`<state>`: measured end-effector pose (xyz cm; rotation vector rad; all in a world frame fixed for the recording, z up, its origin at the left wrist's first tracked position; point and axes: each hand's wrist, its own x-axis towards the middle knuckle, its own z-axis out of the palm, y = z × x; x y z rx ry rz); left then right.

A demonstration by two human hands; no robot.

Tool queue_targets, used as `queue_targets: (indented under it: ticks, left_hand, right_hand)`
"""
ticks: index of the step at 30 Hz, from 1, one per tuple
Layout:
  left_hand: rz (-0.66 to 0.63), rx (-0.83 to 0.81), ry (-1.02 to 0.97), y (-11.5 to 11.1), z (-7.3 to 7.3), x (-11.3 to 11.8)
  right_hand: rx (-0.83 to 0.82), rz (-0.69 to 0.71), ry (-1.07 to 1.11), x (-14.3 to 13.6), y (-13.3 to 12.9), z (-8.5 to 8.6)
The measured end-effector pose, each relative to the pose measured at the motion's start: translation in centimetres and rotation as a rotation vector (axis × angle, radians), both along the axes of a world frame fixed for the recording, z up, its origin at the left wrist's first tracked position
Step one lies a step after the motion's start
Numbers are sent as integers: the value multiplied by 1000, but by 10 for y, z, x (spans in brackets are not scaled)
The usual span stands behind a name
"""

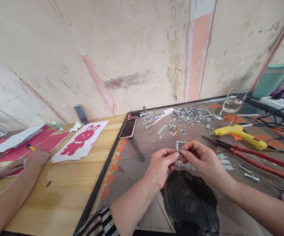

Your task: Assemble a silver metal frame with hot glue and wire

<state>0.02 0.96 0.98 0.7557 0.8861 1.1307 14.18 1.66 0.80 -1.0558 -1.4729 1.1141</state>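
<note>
My left hand (163,164) and my right hand (202,159) meet above the glass-topped table (137,173). Thumb and forefinger are pinched together on each, tips nearly touching. Whatever lies between them is too small and covered to name. Just behind and below the fingers is a small frame of flat silvery metal pieces (177,143), partly hidden by my hands. Right of my right hand lie long-nose pliers (257,157) with red handles, jaws toward the left. Behind the pliers rests a yellow glue gun (240,133). More flat metal pieces (226,161) lie beside my right wrist.
A heap of metal scraps (190,115), a phone (128,128) and a glass of water (234,100) occupy the table's far side. Black cords (277,123) run at right. On the wooden table (75,183), another person's hands (35,160) rest near red paper and a rabbit cutout (81,139).
</note>
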Motion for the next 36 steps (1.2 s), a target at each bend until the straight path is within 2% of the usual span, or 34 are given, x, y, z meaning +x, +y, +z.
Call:
queue_targets:
  ticks: [6,10,15,19,23,27,31,36]
  left_hand:
    - [-64,-46,-74,3,-2,-2]
    - [-87,-17,-62,3,-4,-4]
    - [-219,-59,-144,4,-5,-8]
    - [-331,-159,-267,4,-4,-11]
    - [-424,-249,-366,4,-2,-14]
    - [-510,-284,-407,5,1,-17]
    - [-494,-243,-377,4,2,-18]
    - [-525,-235,-354,4,2,-19]
  right_hand:
    - [69,7,-158,5,1,1]
    - [201,36,-304,10,4,5]
    - [496,120,-405,19,8,10]
    - [815,99,-521,26,10,9]
    - [1002,89,-574,31,10,9]
    - [1081,119,-549,32,10,11]
    - [1078,119,-527,33,10,12]
    - [1186,113,-575,37,9,15]
